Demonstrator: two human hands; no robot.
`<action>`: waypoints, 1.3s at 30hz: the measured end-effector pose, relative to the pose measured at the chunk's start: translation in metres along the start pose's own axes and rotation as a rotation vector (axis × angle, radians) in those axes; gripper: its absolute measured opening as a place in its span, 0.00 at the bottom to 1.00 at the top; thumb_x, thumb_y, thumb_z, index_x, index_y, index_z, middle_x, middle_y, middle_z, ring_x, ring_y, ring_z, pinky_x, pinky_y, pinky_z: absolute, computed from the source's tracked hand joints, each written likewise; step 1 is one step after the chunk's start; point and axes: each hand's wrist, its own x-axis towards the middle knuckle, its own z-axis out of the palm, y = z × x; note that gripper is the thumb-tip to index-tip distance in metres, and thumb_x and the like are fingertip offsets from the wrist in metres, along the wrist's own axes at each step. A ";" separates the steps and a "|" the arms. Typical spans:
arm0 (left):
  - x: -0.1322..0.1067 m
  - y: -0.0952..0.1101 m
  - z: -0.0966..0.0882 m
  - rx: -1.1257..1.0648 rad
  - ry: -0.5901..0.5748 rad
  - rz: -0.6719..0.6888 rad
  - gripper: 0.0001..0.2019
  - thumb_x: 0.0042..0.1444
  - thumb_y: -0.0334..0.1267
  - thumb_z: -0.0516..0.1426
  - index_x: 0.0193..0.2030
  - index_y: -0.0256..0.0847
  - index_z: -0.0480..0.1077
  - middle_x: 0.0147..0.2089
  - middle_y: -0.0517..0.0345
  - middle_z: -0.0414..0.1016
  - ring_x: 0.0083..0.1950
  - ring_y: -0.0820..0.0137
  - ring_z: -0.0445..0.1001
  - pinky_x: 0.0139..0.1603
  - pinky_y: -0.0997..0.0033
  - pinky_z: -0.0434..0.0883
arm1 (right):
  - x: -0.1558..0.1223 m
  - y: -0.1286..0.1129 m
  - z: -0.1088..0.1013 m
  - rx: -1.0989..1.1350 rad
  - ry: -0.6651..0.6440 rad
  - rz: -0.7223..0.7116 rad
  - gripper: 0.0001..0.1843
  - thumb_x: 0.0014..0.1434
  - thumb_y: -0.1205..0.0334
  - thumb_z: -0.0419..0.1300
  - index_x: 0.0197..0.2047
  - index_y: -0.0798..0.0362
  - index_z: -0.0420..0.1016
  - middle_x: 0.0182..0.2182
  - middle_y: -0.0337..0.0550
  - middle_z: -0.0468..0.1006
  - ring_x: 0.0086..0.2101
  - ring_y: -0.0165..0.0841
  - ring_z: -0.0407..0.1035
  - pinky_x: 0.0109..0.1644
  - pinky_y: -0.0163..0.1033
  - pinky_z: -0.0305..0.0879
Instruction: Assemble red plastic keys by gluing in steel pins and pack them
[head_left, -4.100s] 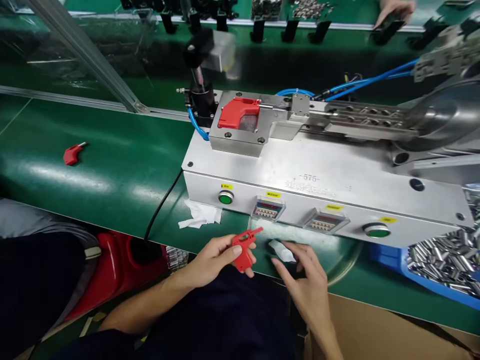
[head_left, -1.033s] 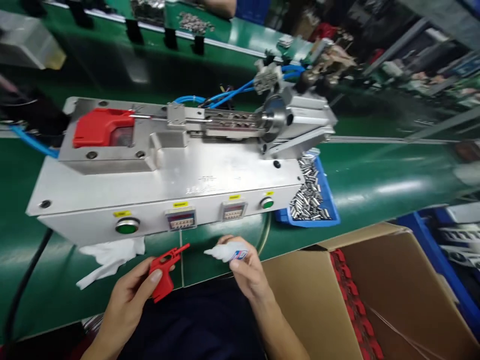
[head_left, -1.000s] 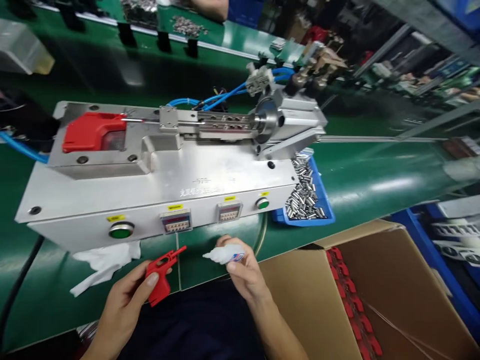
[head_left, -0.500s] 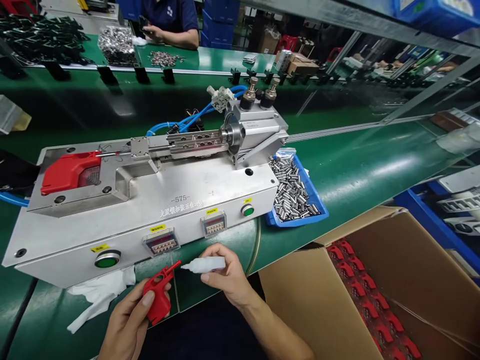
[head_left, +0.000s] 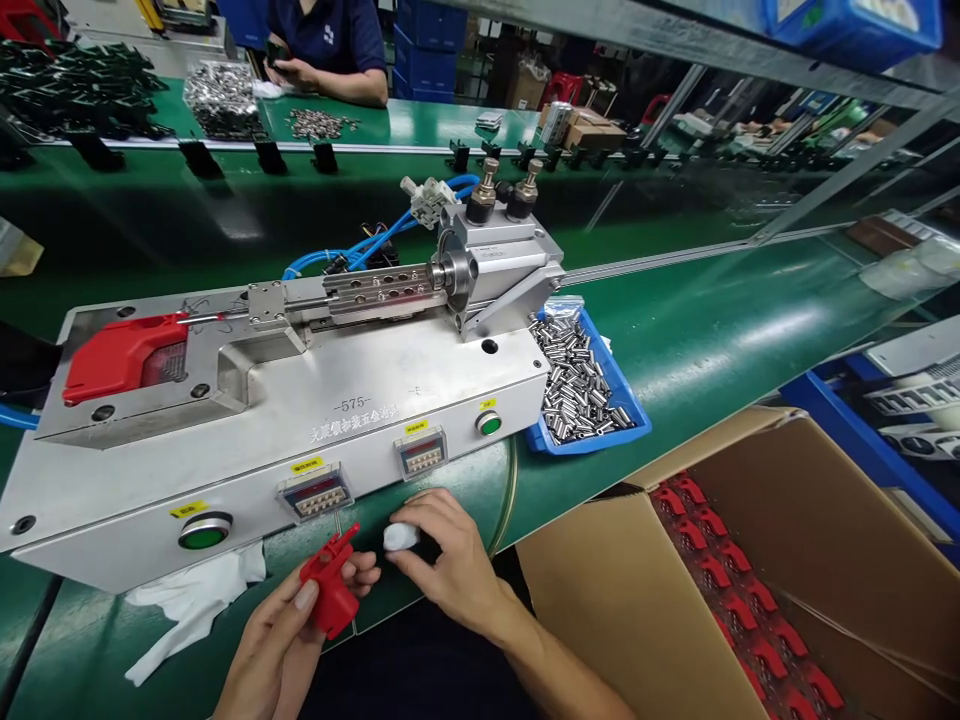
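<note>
My left hand [head_left: 289, 625] grips a red plastic part [head_left: 331, 590] with a thin stem that points up and to the right. Just right of it, my right hand [head_left: 455, 560] is closed on a small white squeeze bottle [head_left: 401, 537]; the bottle's base end faces left and its nozzle is hidden. The two hands are close together but apart, in front of the metal press fixture [head_left: 360, 385]. Another red plastic part [head_left: 124, 358] sits in the left end of that fixture, with a metal rod reaching its stem.
Right of the fixture stands a blue bin [head_left: 628, 420] of small metal sleeves. A cardboard box [head_left: 600, 600] holds rows of red parts at the right. White cloth [head_left: 199, 600] lies by the fixture's front left. Across the bench a person [head_left: 330, 50] sits.
My right hand has turned the bottle, so its nozzle no longer points at the red part. The red part has moved slightly right, and my left fingers have spread a little.
</note>
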 end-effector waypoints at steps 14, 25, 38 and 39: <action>0.017 0.006 -0.035 0.049 0.064 -0.073 0.30 0.37 0.56 0.80 0.44 0.40 0.87 0.49 0.45 0.87 0.58 0.47 0.82 0.48 0.70 0.84 | 0.044 -0.010 -0.168 -0.842 0.068 0.244 0.12 0.74 0.62 0.56 0.52 0.51 0.80 0.44 0.48 0.84 0.43 0.40 0.79 0.50 0.43 0.75; 0.024 -0.003 -0.054 0.103 -0.123 0.024 0.27 0.44 0.56 0.78 0.48 0.43 0.87 0.51 0.52 0.86 0.53 0.57 0.82 0.52 0.71 0.82 | 0.102 0.008 -0.218 -1.157 -0.372 0.587 0.13 0.55 0.77 0.63 0.40 0.52 0.80 0.31 0.42 0.82 0.33 0.35 0.75 0.33 0.36 0.57; 0.031 0.000 -0.067 0.136 -0.138 0.012 0.28 0.45 0.56 0.77 0.50 0.42 0.86 0.56 0.50 0.85 0.60 0.50 0.80 0.49 0.71 0.83 | 0.096 -0.027 -0.223 -0.967 -0.270 0.506 0.06 0.63 0.63 0.57 0.41 0.50 0.76 0.37 0.43 0.83 0.36 0.35 0.77 0.39 0.36 0.70; 0.032 -0.001 -0.067 0.134 -0.139 0.016 0.29 0.46 0.56 0.77 0.50 0.42 0.86 0.56 0.50 0.85 0.60 0.50 0.80 0.49 0.71 0.82 | 0.094 -0.036 -0.224 -0.895 -0.250 0.483 0.07 0.64 0.59 0.58 0.42 0.50 0.76 0.38 0.43 0.83 0.35 0.35 0.77 0.39 0.37 0.71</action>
